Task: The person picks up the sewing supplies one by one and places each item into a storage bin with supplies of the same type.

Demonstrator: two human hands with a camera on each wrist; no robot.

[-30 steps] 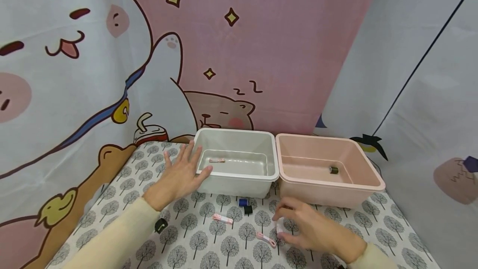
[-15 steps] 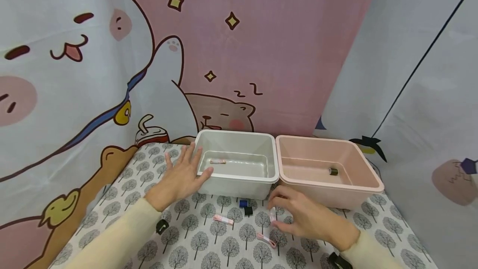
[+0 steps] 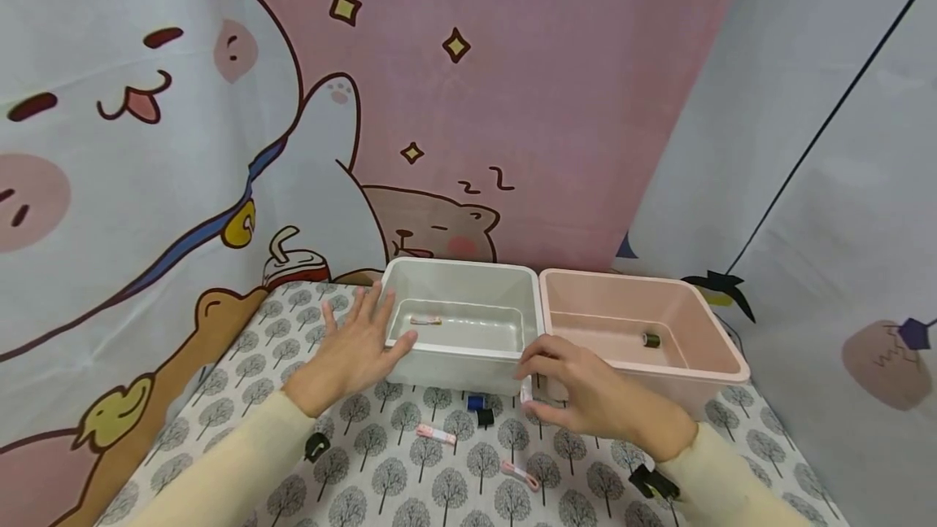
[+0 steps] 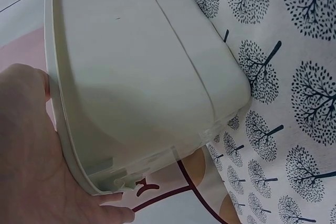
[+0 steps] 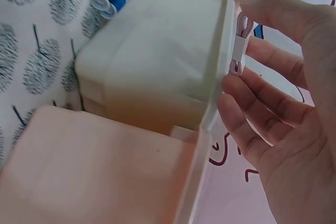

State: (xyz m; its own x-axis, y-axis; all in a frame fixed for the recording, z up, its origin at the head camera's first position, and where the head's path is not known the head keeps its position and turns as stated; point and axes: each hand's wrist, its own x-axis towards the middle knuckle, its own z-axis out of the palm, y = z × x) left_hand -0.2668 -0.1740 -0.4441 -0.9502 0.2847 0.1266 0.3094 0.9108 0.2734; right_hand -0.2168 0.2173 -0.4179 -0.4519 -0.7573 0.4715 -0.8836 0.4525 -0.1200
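My left hand rests with spread fingers on the left rim of a white plastic bin. In the left wrist view its thumb and fingers lie along that rim. My right hand pinches a small folded pink cord bundle with a white paper band, between thumb and fingertips. It is at the white bin's front right corner, above the table. Inside the white bin lies a similar small bundle. A dark green thread spool lies in the pink bin.
In front of the bins, a blue spool and a black spool lie side by side. Two pink bundles, one left and one nearer, lie on the tree-print cloth. A printed curtain hangs behind.
My right hand has risen from the cloth and moved forward and left to the bins' front edge, carrying the pink cord bundle. My left hand has stayed on the white bin's rim.
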